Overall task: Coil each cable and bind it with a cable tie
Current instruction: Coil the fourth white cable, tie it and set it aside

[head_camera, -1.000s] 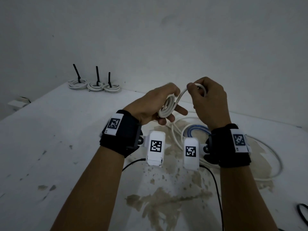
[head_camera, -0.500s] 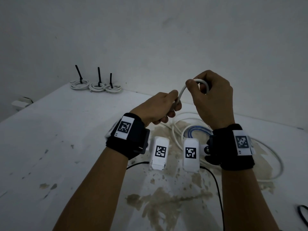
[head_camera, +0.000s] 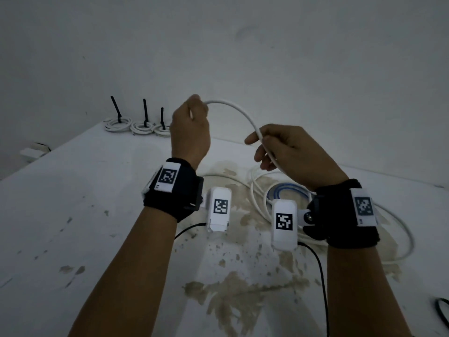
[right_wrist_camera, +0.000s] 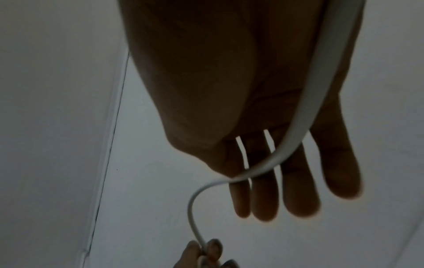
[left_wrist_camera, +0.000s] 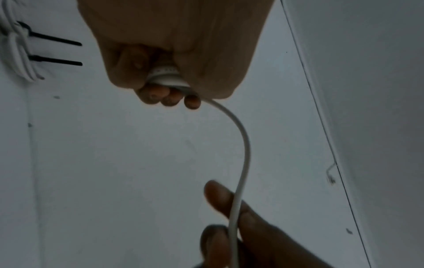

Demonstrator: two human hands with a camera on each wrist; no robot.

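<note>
Above worktop (head_camera: 73,203): left hand (head_camera: 190,132) fisted round small coil of white cable (head_camera: 243,115), raised. Cable arcs to right hand (head_camera: 291,152), fingers loose/straight, strand running across palm; rest lies on worktop below.

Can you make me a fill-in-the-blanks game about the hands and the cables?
1. The left hand grips a small ____ of white cable.
2. The right hand lets the cable slide through ____ fingers.
3. By the wall lie ____ bound coils.
4. Their ties are ____.

Missing words: coil; loose; three; black
</note>
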